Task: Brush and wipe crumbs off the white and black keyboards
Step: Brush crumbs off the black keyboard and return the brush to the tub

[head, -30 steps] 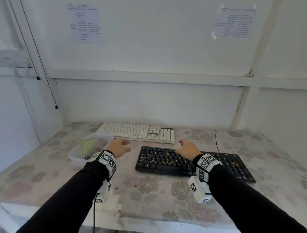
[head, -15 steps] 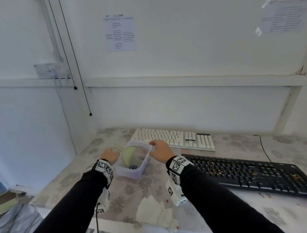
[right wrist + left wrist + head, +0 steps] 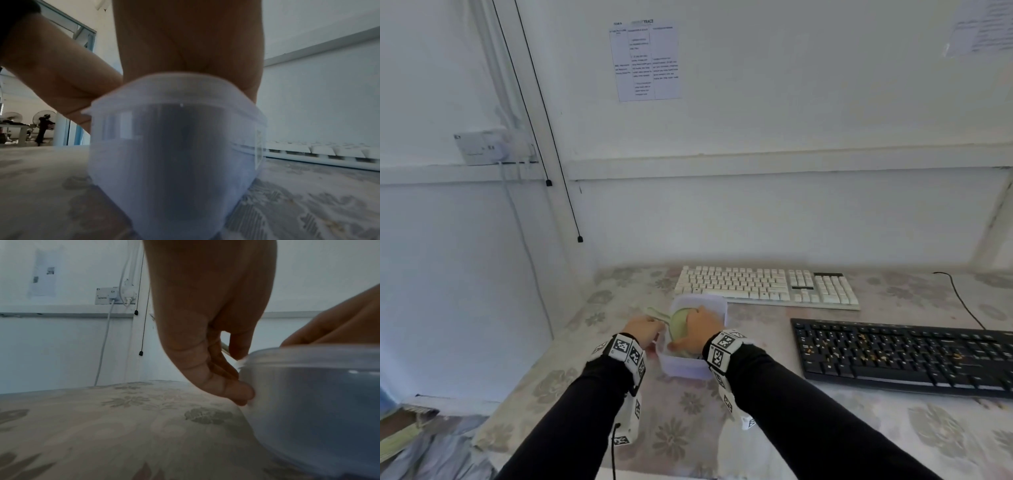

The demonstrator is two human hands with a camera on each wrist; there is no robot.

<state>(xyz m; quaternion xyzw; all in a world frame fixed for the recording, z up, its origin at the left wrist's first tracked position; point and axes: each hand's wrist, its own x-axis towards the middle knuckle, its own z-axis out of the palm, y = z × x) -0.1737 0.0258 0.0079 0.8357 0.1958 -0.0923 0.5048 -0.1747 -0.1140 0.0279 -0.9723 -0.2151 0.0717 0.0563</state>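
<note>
**Hands shift from the keyboards to the supply tub**

A second ago both hands hovered over the black keyboard; now they are at the translucent plastic tub (image 3: pixel 717 305). The right hand (image 3: pixel 697 330) reaches down inside it, fingers hidden below the rim — whether it grips anything cannot be told. The left hand (image 3: pixel 207 331) steadies the tub from outside, fingertips (image 3: pixel 240 393) pressed against its wall, fingers nearly straight. Judged from this, cleaning has not begun; tools are being fetched.

Contents: a pale green round item (image 3: pixel 679 323), possibly a cloth or sponge, and something dark at the bottom — unidentifiable.

The white keyboard (image 3: pixel 767 286) lies just behind the tub. The black keyboard (image 3: pixel 904 356) sits to the right, orange-yellow crumbs (image 3: pixel 863 342) among its keys. Both rest on the floral tablecloth (image 3: pixel 688 425).
</note>
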